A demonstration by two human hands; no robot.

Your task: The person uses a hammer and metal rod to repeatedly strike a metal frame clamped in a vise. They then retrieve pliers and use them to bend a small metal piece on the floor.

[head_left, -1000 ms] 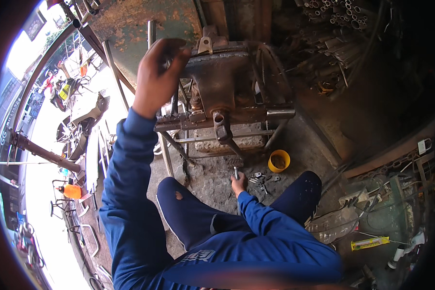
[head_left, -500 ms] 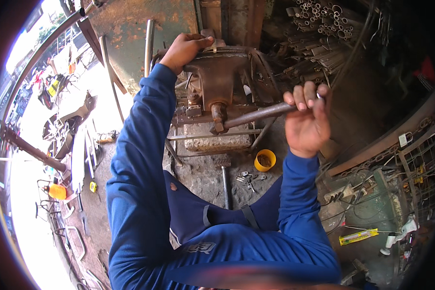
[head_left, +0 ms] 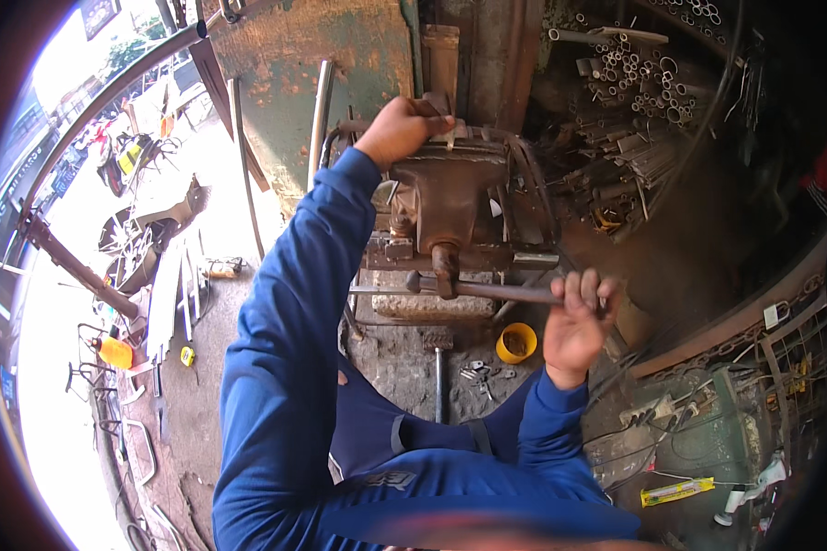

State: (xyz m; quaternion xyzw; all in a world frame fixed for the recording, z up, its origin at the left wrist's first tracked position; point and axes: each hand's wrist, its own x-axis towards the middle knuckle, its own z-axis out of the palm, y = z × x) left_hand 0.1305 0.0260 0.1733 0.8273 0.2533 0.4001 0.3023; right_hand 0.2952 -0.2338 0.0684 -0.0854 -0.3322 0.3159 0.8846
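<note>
One hammer (head_left: 441,381) is between the legs (head_left: 369,409), one yellow cup (head_left: 515,331) to its right. Right hand (head_left: 576,332) grips the end of one handle bar (head_left: 505,291) of one vise (head_left: 450,197); farther, left hand (head_left: 402,131) pinches one metal tab (head_left: 455,137) atop it.

Rust-brown vise (head_left: 450,202), plain blue sleeves (head_left: 289,303), yellow tub (head_left: 503,350), orange container (head_left: 115,353).
</note>
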